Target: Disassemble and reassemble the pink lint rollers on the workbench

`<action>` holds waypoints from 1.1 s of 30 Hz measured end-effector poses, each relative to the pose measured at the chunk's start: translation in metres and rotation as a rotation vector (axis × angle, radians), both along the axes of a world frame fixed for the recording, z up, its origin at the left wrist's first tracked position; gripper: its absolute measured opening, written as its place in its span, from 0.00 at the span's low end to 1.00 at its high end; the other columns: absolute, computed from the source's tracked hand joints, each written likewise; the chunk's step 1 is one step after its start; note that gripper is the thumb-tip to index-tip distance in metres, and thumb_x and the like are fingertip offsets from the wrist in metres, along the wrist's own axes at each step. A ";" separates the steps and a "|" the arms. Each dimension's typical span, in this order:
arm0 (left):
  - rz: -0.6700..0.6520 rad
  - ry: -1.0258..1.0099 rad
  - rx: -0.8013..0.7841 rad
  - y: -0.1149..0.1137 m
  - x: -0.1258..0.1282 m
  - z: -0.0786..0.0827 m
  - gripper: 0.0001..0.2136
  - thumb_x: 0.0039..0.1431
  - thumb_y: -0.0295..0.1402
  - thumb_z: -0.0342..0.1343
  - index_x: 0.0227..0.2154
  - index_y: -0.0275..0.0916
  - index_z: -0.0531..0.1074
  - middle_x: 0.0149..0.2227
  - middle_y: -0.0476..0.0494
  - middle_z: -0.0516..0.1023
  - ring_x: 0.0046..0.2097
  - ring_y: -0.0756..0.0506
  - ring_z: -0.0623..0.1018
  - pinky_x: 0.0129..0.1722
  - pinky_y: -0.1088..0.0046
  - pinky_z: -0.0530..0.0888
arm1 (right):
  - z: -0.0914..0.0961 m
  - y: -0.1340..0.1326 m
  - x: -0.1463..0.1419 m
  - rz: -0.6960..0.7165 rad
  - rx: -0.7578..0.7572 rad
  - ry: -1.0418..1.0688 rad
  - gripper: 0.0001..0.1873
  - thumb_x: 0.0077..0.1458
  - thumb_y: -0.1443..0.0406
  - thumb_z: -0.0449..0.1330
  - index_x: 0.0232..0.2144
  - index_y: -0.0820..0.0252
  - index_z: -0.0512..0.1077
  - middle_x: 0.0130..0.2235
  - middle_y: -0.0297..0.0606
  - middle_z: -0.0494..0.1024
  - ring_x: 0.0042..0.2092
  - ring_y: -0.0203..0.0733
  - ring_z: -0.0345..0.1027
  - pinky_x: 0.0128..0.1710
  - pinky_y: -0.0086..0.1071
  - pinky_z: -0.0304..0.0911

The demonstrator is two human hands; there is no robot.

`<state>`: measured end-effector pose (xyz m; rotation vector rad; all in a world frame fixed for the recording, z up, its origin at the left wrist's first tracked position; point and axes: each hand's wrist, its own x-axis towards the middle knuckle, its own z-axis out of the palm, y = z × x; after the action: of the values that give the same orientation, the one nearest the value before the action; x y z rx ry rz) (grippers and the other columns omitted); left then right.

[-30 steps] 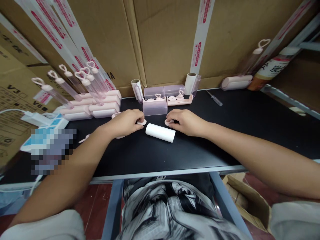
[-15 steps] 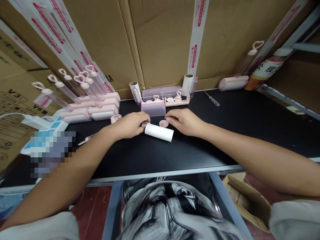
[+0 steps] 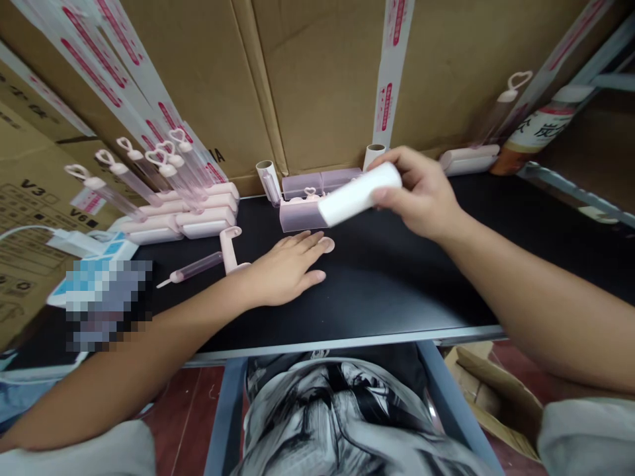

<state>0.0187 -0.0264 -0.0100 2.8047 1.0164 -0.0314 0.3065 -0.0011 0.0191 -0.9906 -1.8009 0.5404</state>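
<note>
Here we are at the black worktop (image 3: pixel 377 291), and the right hand (image 3: pixel 421 192) has the white roll (image 3: pixel 357 193), thumb and fingers clamped round one end. It's tilted, clear of the surface, up toward the middle of the far edge, partly across my view of the lilac covers (image 3: pixel 300 215) there.

The left hand (image 3: pixel 282 268)? Palm down, thumb well out, the fingers slightly apart, with a tip at the pink disc (image 3: pixel 327 244) just short of those covers. Whether it presses the disc, I can't tell.

Over on the left half, a pink bracket (image 3: pixel 228 251) lies just beyond that wrist, and the clear handle (image 3: pixel 201 266) points from it toward the left edge. A cluster of pink rollers (image 3: pixel 206 221) crowds the far left, handles in the air. Out by the far right corner, a bottle (image 3: pixel 540 132) leans beside another pink roller (image 3: pixel 471 160).
</note>
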 end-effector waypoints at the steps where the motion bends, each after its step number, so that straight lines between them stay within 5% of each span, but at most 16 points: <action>1: 0.024 0.015 -0.007 -0.005 0.006 -0.002 0.32 0.75 0.48 0.46 0.75 0.37 0.54 0.78 0.30 0.52 0.77 0.28 0.54 0.75 0.44 0.54 | -0.002 0.005 0.002 -0.064 0.016 0.084 0.20 0.61 0.50 0.65 0.48 0.54 0.74 0.41 0.38 0.78 0.37 0.43 0.73 0.37 0.36 0.68; 8: 0.111 0.066 -0.020 -0.018 0.029 -0.014 0.41 0.71 0.61 0.43 0.76 0.37 0.53 0.79 0.29 0.48 0.77 0.20 0.48 0.71 0.30 0.51 | -0.018 0.008 -0.008 -0.042 0.197 0.217 0.23 0.57 0.45 0.69 0.44 0.54 0.73 0.35 0.36 0.74 0.34 0.42 0.71 0.33 0.37 0.71; 17: 0.124 0.033 0.012 0.010 0.025 -0.014 0.41 0.73 0.58 0.42 0.75 0.30 0.52 0.77 0.26 0.52 0.77 0.22 0.50 0.73 0.37 0.53 | -0.020 0.012 -0.003 -0.095 0.246 0.240 0.26 0.59 0.44 0.68 0.49 0.53 0.72 0.41 0.39 0.76 0.37 0.44 0.74 0.34 0.38 0.73; 33: 0.112 -0.022 0.057 0.016 0.025 -0.020 0.38 0.74 0.52 0.47 0.72 0.23 0.56 0.74 0.19 0.57 0.77 0.26 0.54 0.74 0.42 0.55 | -0.025 0.015 0.000 -0.134 0.272 0.181 0.27 0.62 0.47 0.66 0.56 0.53 0.71 0.42 0.40 0.77 0.39 0.48 0.76 0.33 0.40 0.75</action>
<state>0.0434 -0.0106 -0.0298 2.7861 1.1857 0.0426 0.3060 0.0143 -0.0062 -0.8394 -1.5844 0.2827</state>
